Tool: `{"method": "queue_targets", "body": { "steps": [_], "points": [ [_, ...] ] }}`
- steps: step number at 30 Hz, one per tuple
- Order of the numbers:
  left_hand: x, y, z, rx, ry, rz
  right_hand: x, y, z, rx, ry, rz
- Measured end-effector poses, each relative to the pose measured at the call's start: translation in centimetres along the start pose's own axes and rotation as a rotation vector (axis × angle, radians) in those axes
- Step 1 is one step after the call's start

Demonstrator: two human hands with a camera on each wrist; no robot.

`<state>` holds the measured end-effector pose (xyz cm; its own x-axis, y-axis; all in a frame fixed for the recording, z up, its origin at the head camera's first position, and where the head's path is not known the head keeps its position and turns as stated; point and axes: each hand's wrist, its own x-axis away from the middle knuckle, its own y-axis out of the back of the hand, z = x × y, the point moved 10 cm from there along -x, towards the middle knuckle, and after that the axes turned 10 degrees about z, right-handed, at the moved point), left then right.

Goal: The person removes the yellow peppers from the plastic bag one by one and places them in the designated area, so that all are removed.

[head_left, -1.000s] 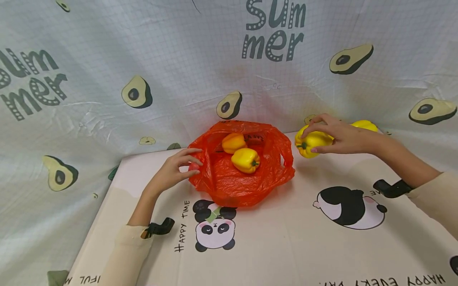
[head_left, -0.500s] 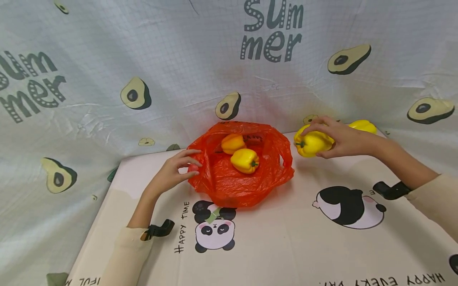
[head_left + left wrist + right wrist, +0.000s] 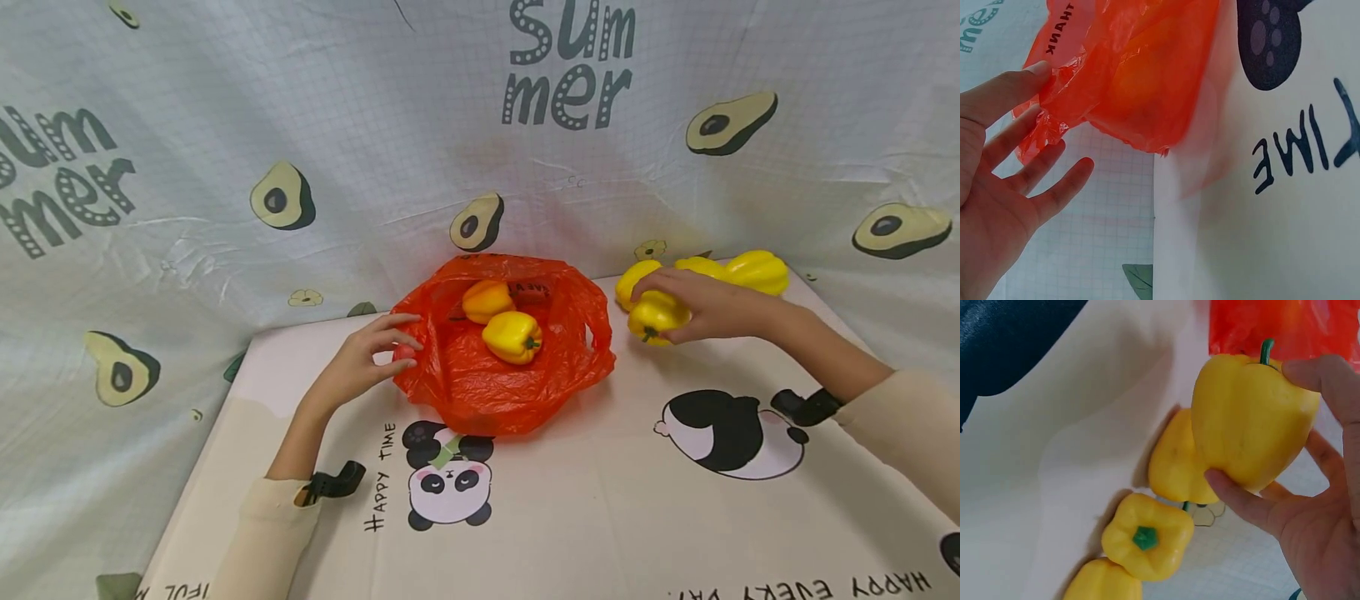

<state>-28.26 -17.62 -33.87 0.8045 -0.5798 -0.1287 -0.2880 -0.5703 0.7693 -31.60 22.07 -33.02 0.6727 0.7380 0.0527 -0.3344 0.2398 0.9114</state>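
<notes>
In the head view, my left hand [image 3: 360, 358] holds the left rim of a red plastic bag [image 3: 517, 404]. The left wrist view has the bag's crumpled edge [image 3: 1054, 128] between thumb and fingers. Two peppers lie inside the open bag: a yellow bell pepper [image 3: 513, 337] and an orange-yellow bell pepper [image 3: 487, 301] behind it. To the right of the bag, my right hand [image 3: 723, 304] grips another yellow bell pepper [image 3: 658, 315]. In the right wrist view this held pepper [image 3: 1250, 419] has its green stem up, thumb near the stem and fingers around the body.
Behind the right hand, more yellow bell peppers stand along the table's back edge: one at left [image 3: 636, 279], one partly hidden [image 3: 701, 266], one at right [image 3: 759, 272]. A patterned curtain [image 3: 375, 125] hangs behind the panda-print table [image 3: 585, 517].
My right hand has brought the yellow bell pepper slightly toward me, away from the row, uncovering more peppers behind. My left hand has stayed at the bag's rim.
</notes>
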Motion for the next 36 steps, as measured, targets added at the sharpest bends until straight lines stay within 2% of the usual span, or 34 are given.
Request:
{"method": "queue_targets", "body": {
  "steps": [15,19,27,36],
  "points": [
    [0.1,0.0,0.4,0.002,0.017,-0.008,0.3,-1.2,-0.9,-0.024,0.031,0.015],
    [0.1,0.0,0.4,0.002,0.017,-0.01,0.3,-1.3,-1.4,-0.052,0.019,0.01],
    [0.2,0.1,0.5,0.004,0.025,-0.008,0.3,-2.1,-2.3,-0.1,-0.002,0.074],
    [0.2,0.1,0.5,-0.004,0.028,-0.009,0.5,-1.8,-4.2,-0.15,-0.044,0.094]
  ]
}}
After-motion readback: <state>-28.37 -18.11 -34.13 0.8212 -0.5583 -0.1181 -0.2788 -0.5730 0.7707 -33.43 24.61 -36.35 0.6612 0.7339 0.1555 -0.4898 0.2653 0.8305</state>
